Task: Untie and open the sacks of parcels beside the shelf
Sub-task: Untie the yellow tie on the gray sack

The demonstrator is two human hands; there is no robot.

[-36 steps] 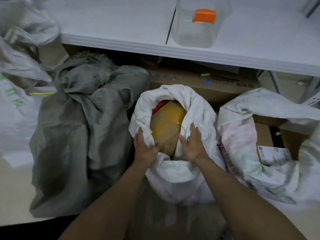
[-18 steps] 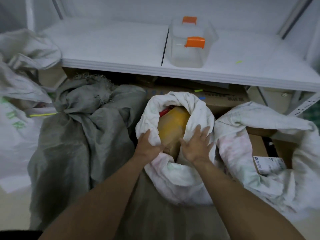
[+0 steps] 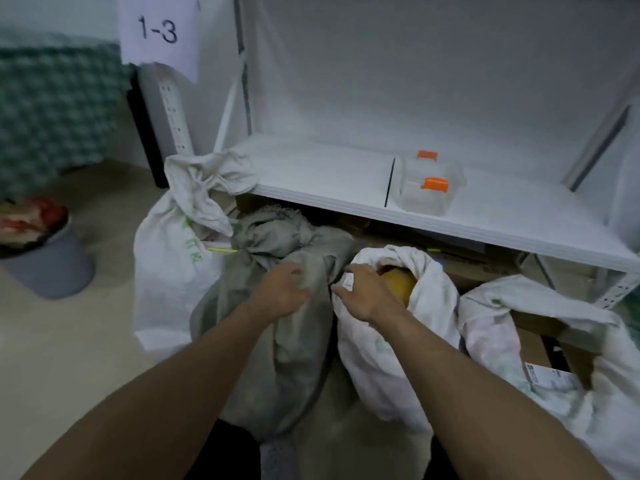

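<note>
Four sacks stand on the floor in front of the low white shelf (image 3: 346, 174).

Far right: large white woven sack (image 3: 491, 306), mouth spread wide, brown cartons and a printed label showing inside. I count it done.

Centre right: smaller white woven sack (image 3: 433, 292), mouth rolled back, a yellow padded parcel (image 3: 403, 284) showing in the opening. Also done, as far as I can judge.

Centre left: grey cloth sack (image 3: 294, 341), neck gathered into a frayed bunch (image 3: 277, 220) just under the shelf edge. Not opened. I cannot make out a cord or knot in the blur.

Far left: white woven sack with green print (image 3: 166, 271), top twisted and knotted against the shelf post. Not opened.

Left hand (image 3: 280, 292): over the upper front of the grey sack, fingers curled loosely, touching or nearly touching the cloth. I cannot tell whether it has any fabric gripped; motion blur hides the fingertips.

Right hand (image 3: 367, 296): at the left rim of the smaller white sack, fingers half spread, pointing towards the grey one. It appears empty, though thumb contact with the rim is unclear.

Judgement: roughly half done. The grey sack looks to be next, then the printed one.
</note>
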